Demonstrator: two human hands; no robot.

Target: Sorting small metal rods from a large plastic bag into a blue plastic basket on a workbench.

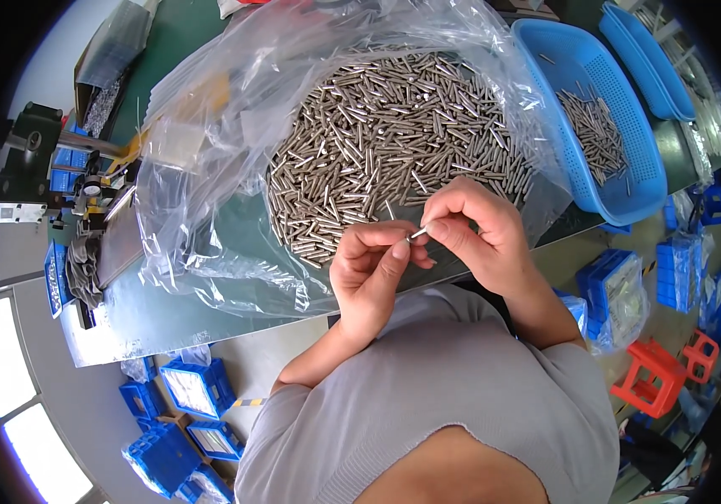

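Between my two hands, just in front of the pile, is a small shiny metal pin. My left hand pinches one end of it with thumb and fingers. My right hand is closed on its other end with thumb and forefinger. Beyond them a large heap of similar metal pins lies spread on a clear plastic bag. One single pin shows just beyond my left fingers; whether that hand touches it I cannot tell.
Right of the heap, a blue perforated basket holds a smaller lot of pins. Another blue basket stands farther right. The green tabletop ends close to my body. Blue crates and a red stool stand on the floor.
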